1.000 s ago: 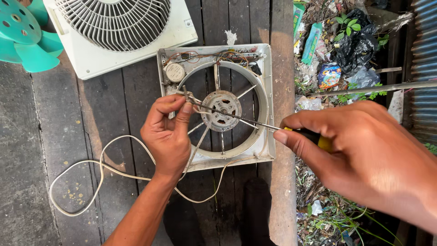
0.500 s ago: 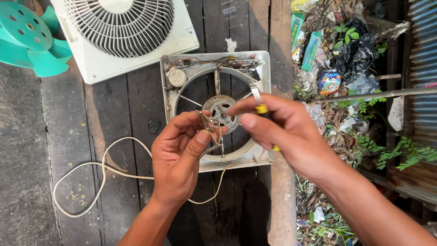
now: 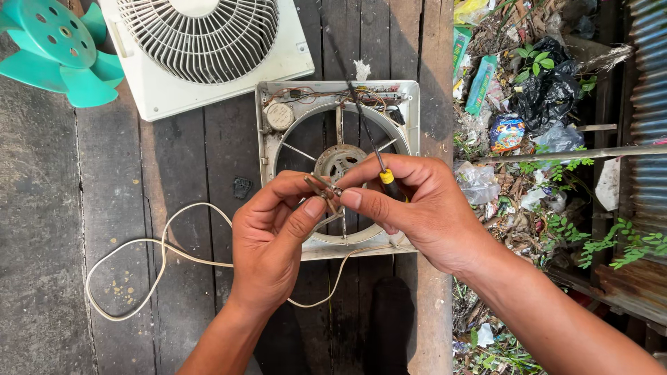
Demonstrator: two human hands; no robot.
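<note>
Head view: both hands meet over an opened fan housing

Left hand (image 3: 274, 239) pinches a small bent metal clip (image 3: 323, 189) between thumb and fingertips. Right hand (image 3: 417, 208) has its grip pressed around a yellow-and-black-handled screwdriver (image 3: 385, 177), its thumb touching the clip. Both hover above the square white plastic fan frame (image 3: 410, 118) on dark wooden planks (image 3: 174, 167). A white cord (image 3: 163, 243) loops to the left.

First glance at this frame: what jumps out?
Centre frame, the left hand and right hand meet over an opened white fan housing on dark wooden planks, pinching a small metal part between the fingertips; the right hand also grips a screwdriver with a yellow-and-black handle. Top left lie a teal fan blade and a white grille, with a white cord looping lower left.
</note>
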